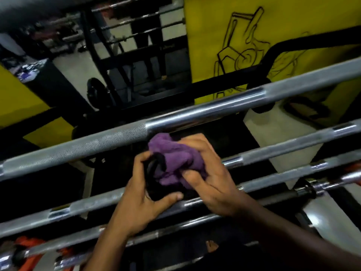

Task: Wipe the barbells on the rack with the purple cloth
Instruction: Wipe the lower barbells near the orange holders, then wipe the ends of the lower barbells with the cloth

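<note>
Head view: right hand [207, 173] bunches the purple cloth [173, 161], left hand [142, 198] pinches something dark beside it; wrap cloth fully round the far barbell [195, 114] before wiping.

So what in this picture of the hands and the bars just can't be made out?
All in the head view:
- The dark object the left hand grips: its fingers and the purple cloth cover most of it, so its kind is unclear.
- Whether the cloth, bunched in the right hand, touches any bar: hands hide it.
- Barbell ends: the top barbell and those below are cut off by both side edges.
- The orange item at lower left: blurred.
</note>
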